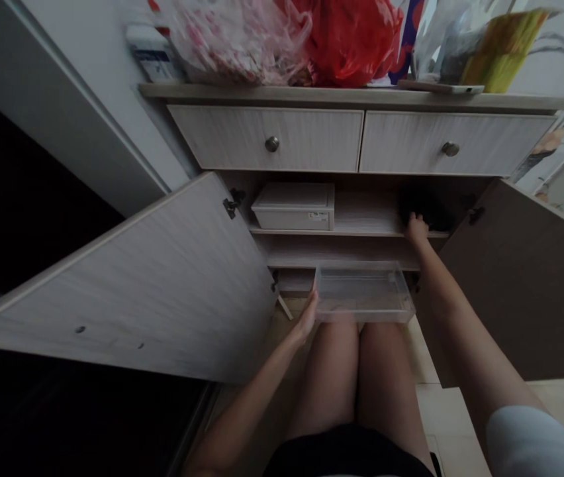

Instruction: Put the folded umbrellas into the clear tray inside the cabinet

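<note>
Already open, cabinet doors [113, 278] frame a left hand [306, 317] clasping a clear plastic tub [364, 295] by its rim; the right hand [416, 228], grip unclear, touches a dark bundle [423, 209] on the shelf [341, 233] ahead.

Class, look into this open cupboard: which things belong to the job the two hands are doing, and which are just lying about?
Belonging to the job:
- left hand, touching the edge of a clear plastic tray
- right hand, touching a dark bundle

Just lying about:
- white lidded plastic box
- red plastic bag, on top of the cupboard
</note>
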`<state>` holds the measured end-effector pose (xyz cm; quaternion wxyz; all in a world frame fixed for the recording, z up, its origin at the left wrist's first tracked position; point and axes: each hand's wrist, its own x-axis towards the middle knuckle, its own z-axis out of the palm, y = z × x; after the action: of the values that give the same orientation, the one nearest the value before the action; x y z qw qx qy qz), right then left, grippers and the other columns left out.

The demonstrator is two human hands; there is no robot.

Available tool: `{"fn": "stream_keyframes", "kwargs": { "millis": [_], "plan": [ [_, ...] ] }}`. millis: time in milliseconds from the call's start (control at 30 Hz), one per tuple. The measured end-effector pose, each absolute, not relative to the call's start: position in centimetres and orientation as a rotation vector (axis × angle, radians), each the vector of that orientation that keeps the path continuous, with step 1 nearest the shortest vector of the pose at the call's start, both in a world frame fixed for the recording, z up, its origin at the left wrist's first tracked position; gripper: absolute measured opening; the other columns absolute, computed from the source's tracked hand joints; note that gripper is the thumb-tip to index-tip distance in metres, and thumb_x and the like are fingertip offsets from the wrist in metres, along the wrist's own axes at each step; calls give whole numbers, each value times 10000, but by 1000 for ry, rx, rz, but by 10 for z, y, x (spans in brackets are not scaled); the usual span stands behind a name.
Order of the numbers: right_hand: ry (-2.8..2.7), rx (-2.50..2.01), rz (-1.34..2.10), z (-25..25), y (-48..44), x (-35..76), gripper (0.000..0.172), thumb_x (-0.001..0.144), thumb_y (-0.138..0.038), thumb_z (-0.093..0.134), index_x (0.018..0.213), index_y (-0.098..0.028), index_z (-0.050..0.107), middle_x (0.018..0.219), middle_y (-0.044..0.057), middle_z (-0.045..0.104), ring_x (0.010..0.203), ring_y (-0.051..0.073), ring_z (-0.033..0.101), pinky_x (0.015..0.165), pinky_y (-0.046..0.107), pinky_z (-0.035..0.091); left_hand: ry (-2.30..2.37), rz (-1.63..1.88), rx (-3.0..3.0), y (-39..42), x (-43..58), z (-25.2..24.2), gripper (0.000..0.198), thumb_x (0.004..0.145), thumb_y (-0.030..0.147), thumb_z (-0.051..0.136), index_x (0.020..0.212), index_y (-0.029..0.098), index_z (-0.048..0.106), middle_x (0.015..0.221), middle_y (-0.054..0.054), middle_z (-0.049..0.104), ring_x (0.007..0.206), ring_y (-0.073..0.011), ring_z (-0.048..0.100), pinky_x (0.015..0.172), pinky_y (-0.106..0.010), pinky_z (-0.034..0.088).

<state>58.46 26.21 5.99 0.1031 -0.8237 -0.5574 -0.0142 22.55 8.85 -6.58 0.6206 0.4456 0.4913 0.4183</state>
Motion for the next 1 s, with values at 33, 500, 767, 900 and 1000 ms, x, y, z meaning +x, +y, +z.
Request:
{"fn": "stream_keyframes", "kwargs": {
  "millis": [33, 500, 767, 900, 1000],
  "plan": [
    [-1633, -2423, -77, 57, 260, 583, 507, 893, -203, 579, 1375, -86, 472, 1287, 253, 522, 1129, 315, 613, 921, 398, 485, 1155, 960, 1015, 88, 226, -64, 660, 976, 635, 319, 1581, 387, 225, 1660, 61, 229, 1485, -284, 330, 1229, -482, 248],
    [-1260, -1909, 241, 52, 233, 600, 489, 802, -318, 618, 1249, -131, 553, 1066, 147, 659, 1016, 285, 633, 944, 442, 504, 1160, 954, 1051, 81, 230, -46, 673, 986, 607, 330, 1590, 340, 203, 1655, 39, 234, 1496, -260, 312, 1229, -424, 258],
    [-1799, -1296, 837, 56, 154, 604, 584, 710, -528, 748, 1178, -188, 667, 1149, 102, 690, 1055, 268, 640, 979, 424, 512, 1171, 911, 1028, 83, 231, -51, 653, 983, 619, 324, 1581, 386, 203, 1651, 47, 246, 1475, -272, 351, 1211, -447, 289],
    [-2040, -1238, 994, 52, 135, 591, 541, 747, -493, 731, 1182, -178, 675, 1192, 98, 688, 1101, 271, 645, 1023, 430, 495, 1148, 979, 1070, 81, 232, -51, 673, 978, 627, 349, 1582, 349, 245, 1653, 14, 257, 1479, -269, 342, 1230, -433, 245],
    [-2154, -1260, 947, 43, 134, 576, 438, 780, -367, 690, 1180, -187, 675, 1217, 94, 690, 1142, 263, 640, 1051, 426, 478, 1173, 977, 1061, 80, 232, -50, 693, 970, 634, 371, 1579, 317, 275, 1649, -15, 280, 1458, -275, 377, 1230, -430, 245]
  ]
}}
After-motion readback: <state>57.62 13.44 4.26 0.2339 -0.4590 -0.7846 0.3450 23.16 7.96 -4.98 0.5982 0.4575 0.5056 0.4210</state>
